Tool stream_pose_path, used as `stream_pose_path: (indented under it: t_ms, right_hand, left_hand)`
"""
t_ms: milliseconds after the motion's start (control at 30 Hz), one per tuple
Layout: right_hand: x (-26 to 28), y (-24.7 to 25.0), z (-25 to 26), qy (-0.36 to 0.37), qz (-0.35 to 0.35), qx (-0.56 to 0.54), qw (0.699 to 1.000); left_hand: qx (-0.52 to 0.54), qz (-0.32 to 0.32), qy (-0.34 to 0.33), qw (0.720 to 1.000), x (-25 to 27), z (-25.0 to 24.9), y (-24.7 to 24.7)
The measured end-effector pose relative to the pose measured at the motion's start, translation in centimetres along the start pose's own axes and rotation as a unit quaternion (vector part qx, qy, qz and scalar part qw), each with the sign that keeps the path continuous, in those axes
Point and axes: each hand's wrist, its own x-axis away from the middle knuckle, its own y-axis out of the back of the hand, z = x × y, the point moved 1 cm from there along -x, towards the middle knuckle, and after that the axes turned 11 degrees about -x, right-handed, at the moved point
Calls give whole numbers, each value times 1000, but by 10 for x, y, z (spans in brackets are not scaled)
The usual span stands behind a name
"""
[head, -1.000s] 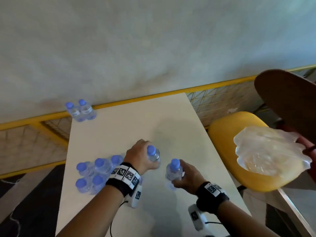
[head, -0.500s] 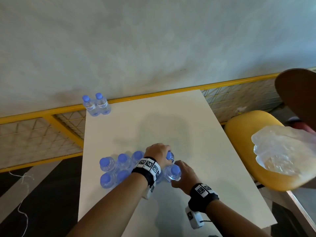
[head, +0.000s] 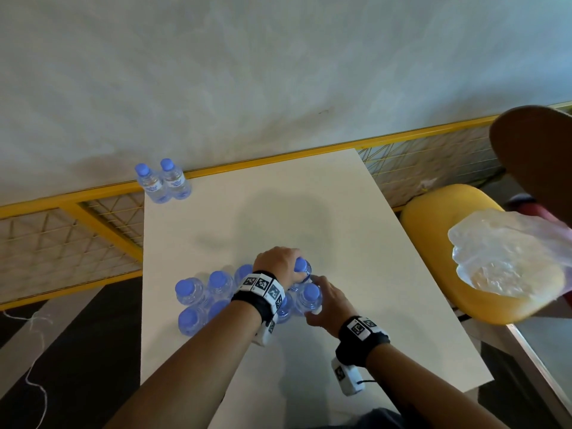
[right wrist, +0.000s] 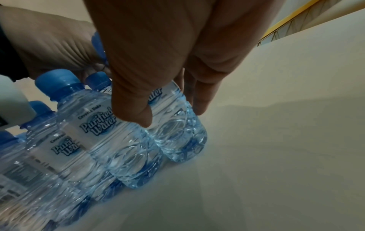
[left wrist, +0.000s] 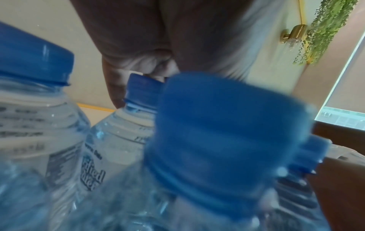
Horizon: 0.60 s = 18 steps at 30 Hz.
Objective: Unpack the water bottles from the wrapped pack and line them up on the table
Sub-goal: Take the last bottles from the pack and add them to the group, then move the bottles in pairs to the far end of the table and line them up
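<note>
Small clear water bottles with blue caps stand on the white table (head: 309,212). A cluster of several bottles (head: 201,292) sits at the near left. My left hand (head: 291,269) grips the top of a bottle (head: 301,267) at the cluster's right end. Just in front of it, my right hand (head: 312,306) holds another bottle (head: 311,294) by its body, thumb and fingers (right wrist: 199,107) on either side of that bottle (right wrist: 177,134). Both bottles stand against the cluster. Two more bottles (head: 164,182) stand side by side at the far left corner.
A yellow chair (head: 433,218) stands right of the table with the crumpled clear wrap (head: 507,258) on its seat. A yellow-framed mesh rail (head: 102,218) runs along the far edge and the left side. A brown rounded chair back (head: 532,156) is at the far right.
Both hands moved left with their bottles and brought them up against the cluster; a second ago the two bottles stood apart from it.
</note>
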Motion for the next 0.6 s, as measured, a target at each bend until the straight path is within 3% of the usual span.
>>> stream_pose_path:
  t_ms: [167, 267, 433, 600]
  right_hand:
    - [-1, 1, 2, -24, 21, 26, 999]
    - [5, 17, 13, -21, 19, 50, 998]
    - [30, 49, 80, 129, -44, 76, 988]
    - [18, 12, 175, 237, 62, 87, 966]
  left_hand:
    - [15, -6, 0, 1000, 11, -1, 2]
    - [37, -51, 1, 998, 32, 7, 10]
    - [81, -122, 41, 988, 94, 49, 30]
    - [85, -85, 163, 979, 163, 115, 17]
